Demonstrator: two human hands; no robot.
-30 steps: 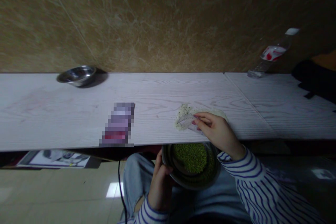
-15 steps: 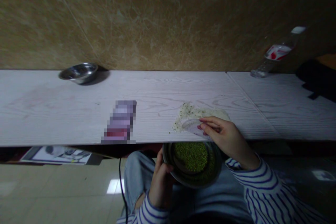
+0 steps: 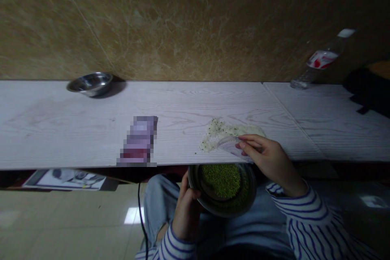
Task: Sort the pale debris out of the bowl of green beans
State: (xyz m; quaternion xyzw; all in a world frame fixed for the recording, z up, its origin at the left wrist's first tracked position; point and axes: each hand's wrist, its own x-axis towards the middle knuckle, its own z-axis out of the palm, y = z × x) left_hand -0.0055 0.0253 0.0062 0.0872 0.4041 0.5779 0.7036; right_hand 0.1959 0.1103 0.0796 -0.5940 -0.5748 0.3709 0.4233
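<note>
Desk (image 3: 176, 101) with a pale wood-grain top runs across the scene from 9 to 3 o'clock, seen from above by its seated user. Slightly past its centre, towards 4 o'clock, a clear curved piece (image 3: 229, 146), thin and see-through, lies low over the near edge; whether it touches the top all along cannot be told. Its long axis slants from 10 to 4 o'clock, its rounded edge facing roughly 12. The right hand (image 3: 269, 157) has its grip pinched on the piece's right part, thumb and fingertips together, fingers pointing to 10, wrist and striped sleeve trailing back to 4. Pale grains (image 3: 254, 131) flecked with dark specks spread on the desk just beyond, on the piece's 12 o'clock side. Below the near edge, between 5 and 6 o'clock, a round bowl (image 3: 219, 207) sits over the lap, mouth upward, with green beans (image 3: 224, 180) inside. The left hand (image 3: 186, 208) has its grip closed on the bowl's 8 o'clock side, thumb over the rim, forearm rising from 6 and pointing towards 1.
</note>
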